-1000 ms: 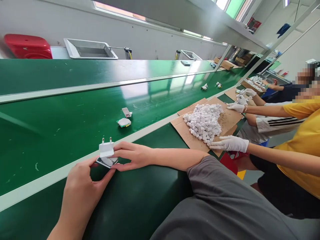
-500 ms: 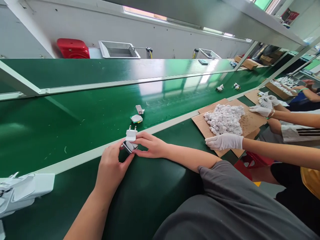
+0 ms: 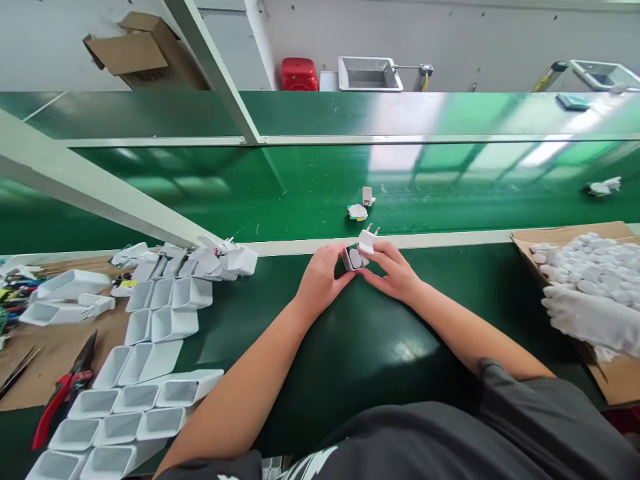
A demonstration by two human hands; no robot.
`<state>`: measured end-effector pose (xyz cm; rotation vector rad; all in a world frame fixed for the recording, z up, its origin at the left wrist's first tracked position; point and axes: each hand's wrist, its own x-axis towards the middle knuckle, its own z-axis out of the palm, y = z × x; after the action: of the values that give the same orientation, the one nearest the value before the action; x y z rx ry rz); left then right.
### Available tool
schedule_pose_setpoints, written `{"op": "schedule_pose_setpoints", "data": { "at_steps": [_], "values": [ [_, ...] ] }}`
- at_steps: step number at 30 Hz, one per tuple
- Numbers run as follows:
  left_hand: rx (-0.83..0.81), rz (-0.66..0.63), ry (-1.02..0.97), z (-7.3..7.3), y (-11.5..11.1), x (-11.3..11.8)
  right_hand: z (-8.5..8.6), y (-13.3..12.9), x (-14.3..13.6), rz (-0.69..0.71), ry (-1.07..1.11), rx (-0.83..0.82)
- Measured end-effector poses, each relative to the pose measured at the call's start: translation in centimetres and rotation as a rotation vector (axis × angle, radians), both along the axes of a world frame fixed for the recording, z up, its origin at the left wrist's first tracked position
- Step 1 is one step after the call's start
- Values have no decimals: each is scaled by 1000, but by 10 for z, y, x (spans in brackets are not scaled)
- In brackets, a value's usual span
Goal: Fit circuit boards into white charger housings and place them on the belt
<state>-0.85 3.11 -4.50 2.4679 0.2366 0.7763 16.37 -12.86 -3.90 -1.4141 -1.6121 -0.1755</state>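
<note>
Close to the pale rail, my left hand (image 3: 323,280) is closed around a small white charger housing (image 3: 354,259) whose open end faces up, with parts showing inside. My right hand (image 3: 395,272) pinches the same charger from the other side, fingers at its white two-pin plug cap (image 3: 367,241). The cap stands tilted above the housing opening, its metal pins pointing up. Just beyond, on the green belt, lie a circuit board with a white pad (image 3: 357,213) and another white plug cap (image 3: 368,195).
At left stand rows of empty white housings (image 3: 173,321), red-handled cutters (image 3: 65,390) and tweezers (image 3: 20,372) on cardboard. A slanted frame post (image 3: 110,190) crosses there. At right, a co-worker's gloved hand (image 3: 593,319) is beside a pile of white pieces (image 3: 590,263).
My view has swung left, bringing the housings, tools and post into sight. Both hands still hold the charger, with the plug cap tilted above the housing.
</note>
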Motion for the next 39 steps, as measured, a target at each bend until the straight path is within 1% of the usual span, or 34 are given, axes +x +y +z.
{"op": "schedule_pose_setpoints", "data": {
  "at_steps": [7,12,17,27,34,39],
  "values": [
    [-1,-2,-16,2,-1,0,-3,-2,0,-36,-19,-19],
    [0,8,-1,4,-1,0,0,-2,-1,-7,-32,7],
    [-2,9,30,5,-1,-2,-1,-4,-1,-13,-15,-20],
    [20,-8,-28,5,-1,-1,2,-4,-1,18,-32,-13],
    [22,4,36,5,-2,-3,3,-6,-1,17,-71,-28],
    [43,-13,-3,5,-2,-3,3,-5,-1,2,-72,-13]
  ]
}}
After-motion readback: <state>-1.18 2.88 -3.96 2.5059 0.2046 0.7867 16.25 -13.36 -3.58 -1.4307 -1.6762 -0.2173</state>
